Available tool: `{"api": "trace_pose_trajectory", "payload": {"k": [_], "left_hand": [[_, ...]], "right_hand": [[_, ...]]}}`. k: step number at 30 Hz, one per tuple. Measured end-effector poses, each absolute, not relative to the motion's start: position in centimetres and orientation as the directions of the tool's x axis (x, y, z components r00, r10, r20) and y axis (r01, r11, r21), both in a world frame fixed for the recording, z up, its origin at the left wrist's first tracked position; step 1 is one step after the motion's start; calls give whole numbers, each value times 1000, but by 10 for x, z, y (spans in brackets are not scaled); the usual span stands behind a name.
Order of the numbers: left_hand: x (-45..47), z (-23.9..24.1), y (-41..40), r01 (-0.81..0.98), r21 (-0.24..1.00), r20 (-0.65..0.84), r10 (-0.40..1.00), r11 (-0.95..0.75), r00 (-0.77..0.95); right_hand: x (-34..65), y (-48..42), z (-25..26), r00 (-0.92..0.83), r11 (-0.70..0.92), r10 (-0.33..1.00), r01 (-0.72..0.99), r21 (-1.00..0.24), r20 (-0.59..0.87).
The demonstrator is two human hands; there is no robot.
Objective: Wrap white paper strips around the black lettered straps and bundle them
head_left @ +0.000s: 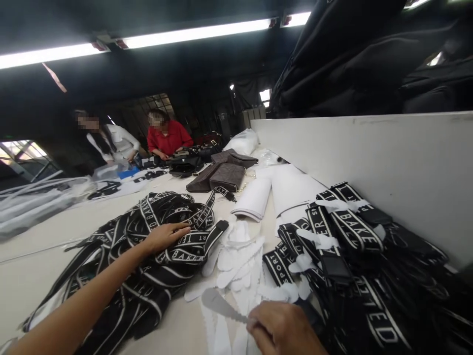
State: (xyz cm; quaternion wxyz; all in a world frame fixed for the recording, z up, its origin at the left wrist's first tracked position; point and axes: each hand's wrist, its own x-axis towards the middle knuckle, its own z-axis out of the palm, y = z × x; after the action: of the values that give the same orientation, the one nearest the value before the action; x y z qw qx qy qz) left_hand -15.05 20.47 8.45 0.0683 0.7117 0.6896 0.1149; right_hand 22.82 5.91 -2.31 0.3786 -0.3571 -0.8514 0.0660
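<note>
A tangled heap of black webbing straps (162,268) with white edge stripes and lettering lies on the left of the table. My left hand (168,236) reaches over it, its stretched fingers lying on the upper straps. Between the thumb and fingers of my right hand (283,328) is a thin greyish-white strip (223,304), with a rounded end and a serrated edge. It is held by its narrow part. Similar loose white strips (236,264) are scattered in the middle, between the heap and my right hand.
Bundled lettered straps (360,229), wrapped with white strips, pile up at the right beside a white partition (369,158). Beyond the loose strips are rolled white sheets (254,197) and brown quilted bags (225,175). Two people work at the far side near black bags (186,164).
</note>
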Motion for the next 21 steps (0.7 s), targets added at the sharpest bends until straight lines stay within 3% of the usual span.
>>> {"api": "trace_pose_trajectory", "payload": {"k": [13, 17, 21], "left_hand": [[-99, 131, 195, 902, 430, 142, 990, -44, -19], [-83, 159, 180, 875, 484, 278, 952, -25, -126], [-60, 175, 150, 817, 574, 468, 840, -53, -274]], "right_hand": [[229, 53, -12, -466, 686, 721, 582, -437, 512], [234, 46, 2, -455, 645, 761, 600, -473, 462], [247, 52, -7, -561, 694, 717, 523, -494, 414]]}}
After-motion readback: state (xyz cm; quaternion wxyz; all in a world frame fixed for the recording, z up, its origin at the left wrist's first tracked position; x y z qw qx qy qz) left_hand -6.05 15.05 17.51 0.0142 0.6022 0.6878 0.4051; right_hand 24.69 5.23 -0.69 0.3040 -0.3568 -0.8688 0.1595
